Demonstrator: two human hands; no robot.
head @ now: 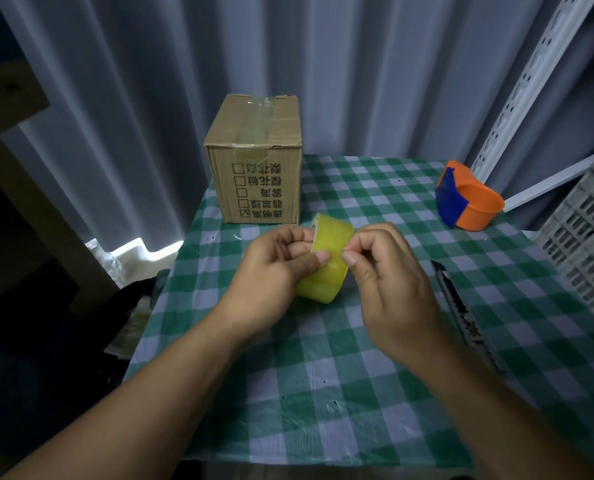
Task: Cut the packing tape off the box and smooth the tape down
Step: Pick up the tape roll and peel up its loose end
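A person is working at a table covered in a green-and-white checked cloth [375, 393], seen from above their own arms. The left hand [271, 271] is holding a yellowish roll of clear packing tape [326, 261] just above the table, its grip narrow, with fingers hooked into the core and the thumb pressing on the outer face. The right hand [389, 282] is pinching at the roll's surface with thumb and forefinger held close together, apparently picking for the loose end; whether any tape is lifted is too small to tell.

The brown cardboard box with printed characters [254, 161] is standing at the far left of the table, closed, with clear tape already running along its top seam and down the near face. What is inside it is hidden. A dark utility knife [461, 306] is lying on the table just right of the right hand, untouched. An orange plastic tape dispenser with a blue blade guard [468, 199] is sitting at the far right and appears empty.

Risks from here: the tape end could tear into a sliver or stick back onto itself if peeled unevenly, and a reach for the knife so close by could catch its blade.
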